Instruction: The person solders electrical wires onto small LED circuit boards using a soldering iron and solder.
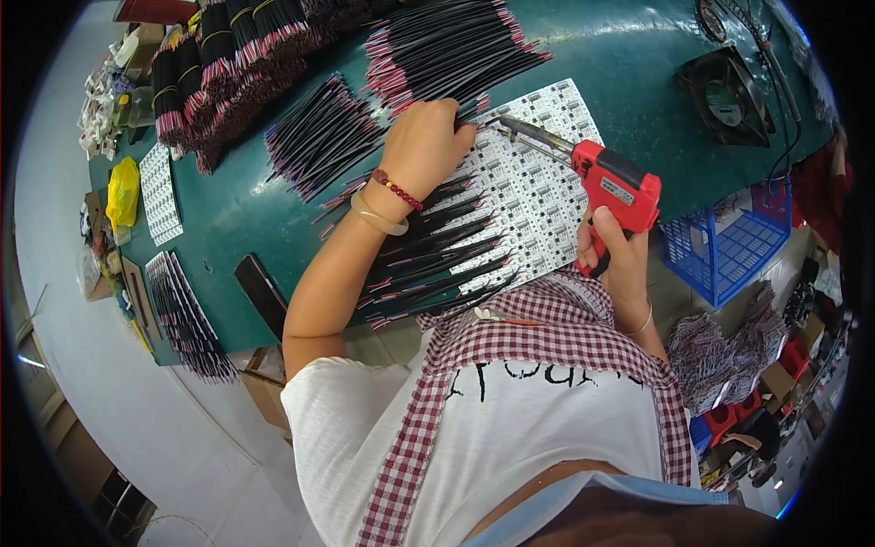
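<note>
My left hand rests on a white panel of small circuit boards and pinches the end of a black wire against the board. My right hand grips the handle of a red soldering gun. Its metal tip points left and sits just beside my left fingers on the panel. Several black wires with red and white ends lie fanned over the near part of the panel, under my left forearm.
Bundles of black wires and loose wire piles cover the far side of the green table. More board panels lie at the left. A small black fan stands at the right, a blue basket below it.
</note>
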Demonstrator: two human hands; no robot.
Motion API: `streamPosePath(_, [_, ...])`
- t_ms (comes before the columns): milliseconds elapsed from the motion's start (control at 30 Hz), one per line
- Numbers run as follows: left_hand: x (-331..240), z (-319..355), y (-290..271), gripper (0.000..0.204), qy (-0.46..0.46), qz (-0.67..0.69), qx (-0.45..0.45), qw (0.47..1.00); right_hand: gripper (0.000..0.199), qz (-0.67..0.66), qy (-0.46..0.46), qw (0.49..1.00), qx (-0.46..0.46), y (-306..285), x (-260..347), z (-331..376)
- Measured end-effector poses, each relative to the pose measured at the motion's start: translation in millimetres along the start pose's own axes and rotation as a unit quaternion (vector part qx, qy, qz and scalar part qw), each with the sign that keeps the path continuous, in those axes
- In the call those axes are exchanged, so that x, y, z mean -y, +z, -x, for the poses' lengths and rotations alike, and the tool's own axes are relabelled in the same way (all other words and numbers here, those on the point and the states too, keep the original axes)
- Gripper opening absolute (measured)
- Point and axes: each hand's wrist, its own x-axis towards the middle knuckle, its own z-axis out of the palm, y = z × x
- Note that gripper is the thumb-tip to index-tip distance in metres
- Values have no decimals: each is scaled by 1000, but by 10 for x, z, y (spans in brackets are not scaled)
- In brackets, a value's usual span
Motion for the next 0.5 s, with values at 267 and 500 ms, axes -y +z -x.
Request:
streamPosePath(267, [-45,-51,-79,23,12,-18,30,999,17,-15,9,1000,-13,68,32,43])
streamPosePath(500, [28,-54,-34,25,35,-4,10,999,19,-3,-7,1000,-18,51,29,36])
